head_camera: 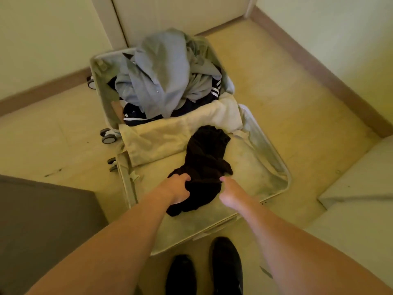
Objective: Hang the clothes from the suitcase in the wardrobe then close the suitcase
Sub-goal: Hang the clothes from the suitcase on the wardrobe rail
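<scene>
We hold the black garment (204,165) at its near end, left hand (177,190) gripping a bunched fold, right hand (230,193) pinching beside it. Its length runs away from both grips across the suitcase (276,162) lid half, so we judge a straight lift clears it.

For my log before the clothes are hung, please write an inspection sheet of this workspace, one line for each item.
Surface: beige tiled floor, some dark marks.
Job's things: pale open hard-shell suitcase lies flat; crumpled black garment in near half; light grey-blue clothes heaped on dark striped clothes in far half.
Clutter: nothing seen.
Grips: left hand grips black garment; right hand pinches its edge.
Cables: nothing seen.
Surroundings: white door, brown skirting board, grey furniture, black shoes.
</scene>
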A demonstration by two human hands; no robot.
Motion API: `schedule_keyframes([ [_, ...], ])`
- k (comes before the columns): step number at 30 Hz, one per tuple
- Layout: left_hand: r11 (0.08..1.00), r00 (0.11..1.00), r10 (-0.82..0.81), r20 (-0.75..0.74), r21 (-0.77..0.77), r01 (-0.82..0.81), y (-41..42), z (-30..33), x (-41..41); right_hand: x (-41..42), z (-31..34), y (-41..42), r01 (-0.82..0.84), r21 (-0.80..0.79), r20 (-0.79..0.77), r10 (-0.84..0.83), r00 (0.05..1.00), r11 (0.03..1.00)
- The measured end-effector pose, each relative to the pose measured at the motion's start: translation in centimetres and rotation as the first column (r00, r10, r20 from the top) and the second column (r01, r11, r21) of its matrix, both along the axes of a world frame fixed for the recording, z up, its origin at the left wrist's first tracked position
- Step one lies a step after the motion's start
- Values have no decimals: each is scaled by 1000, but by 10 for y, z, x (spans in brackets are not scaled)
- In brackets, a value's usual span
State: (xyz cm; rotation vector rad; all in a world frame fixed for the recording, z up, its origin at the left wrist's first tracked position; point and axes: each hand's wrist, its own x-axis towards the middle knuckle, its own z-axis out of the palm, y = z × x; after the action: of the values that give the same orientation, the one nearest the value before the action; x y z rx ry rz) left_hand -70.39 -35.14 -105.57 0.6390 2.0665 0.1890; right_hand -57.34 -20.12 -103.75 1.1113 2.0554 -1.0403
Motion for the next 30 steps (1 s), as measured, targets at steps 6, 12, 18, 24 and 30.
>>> schedule_keyframes([
  [6, 998, 994, -27, -105, 58, 33, 20, -91, 0, -8, -91, 23, 20, -21, -4, -20, 1000, 1000],
  [12, 197, 229, 836, 498, 116, -974, 23, -67, -31, -33, -114, 32, 622, -223, 25, -633, 774, 751],
  [18, -442, -350, 724, 595, 11, -897, -17, -63, -65, -64, -113, 20, 773, -288, 67, -794, 605, 565],
  [24, 373, 452, 831, 325, 279, -885, -11, -92, -32, -62, -112, 22, 748, -487, 271, -736, 621, 452],
  [30, 939, 929, 340, 148, -7, -343, -6, -116, -8, -57, -87, 43, 689, -623, 181, -788, 588, 371],
])
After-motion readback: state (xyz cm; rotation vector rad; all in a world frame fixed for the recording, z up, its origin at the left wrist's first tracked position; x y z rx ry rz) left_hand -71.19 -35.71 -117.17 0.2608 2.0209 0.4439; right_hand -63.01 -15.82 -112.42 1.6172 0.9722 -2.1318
